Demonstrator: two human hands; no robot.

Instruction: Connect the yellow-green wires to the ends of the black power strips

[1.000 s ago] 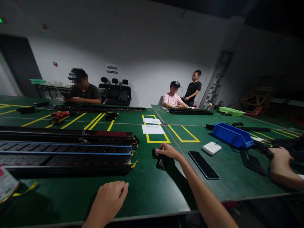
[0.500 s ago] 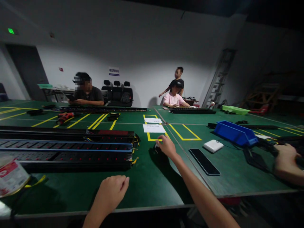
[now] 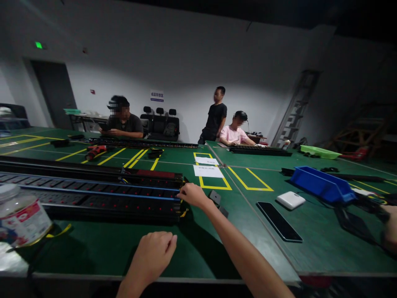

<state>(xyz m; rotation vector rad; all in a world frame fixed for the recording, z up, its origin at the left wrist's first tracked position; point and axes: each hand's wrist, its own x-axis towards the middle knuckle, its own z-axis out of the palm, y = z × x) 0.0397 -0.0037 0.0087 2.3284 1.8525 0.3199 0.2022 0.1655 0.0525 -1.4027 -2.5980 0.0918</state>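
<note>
My right hand (image 3: 194, 194) reaches forward over the green table (image 3: 198, 248) and rests its fingertips on the near end of a stack of long black power strips (image 3: 102, 198); the fingers are curled and I cannot see anything in them. Two small dark flat pieces (image 3: 215, 198) lie on the table just right of that hand. My left hand (image 3: 153, 255) rests near the front edge in a loose fist, knuckles up, with nothing visible in it.
A clear plastic jar with a red label (image 3: 20, 215) stands at the left edge. A black phone (image 3: 279, 221), a white power bank (image 3: 290, 200) and a blue bin (image 3: 321, 184) lie to the right. Another person's hand (image 3: 391, 227) shows far right. Three people are at the far tables.
My right hand has left the small dark pieces and moved left to the end of the power strips. My view has turned left; the standing person walked leftward.
</note>
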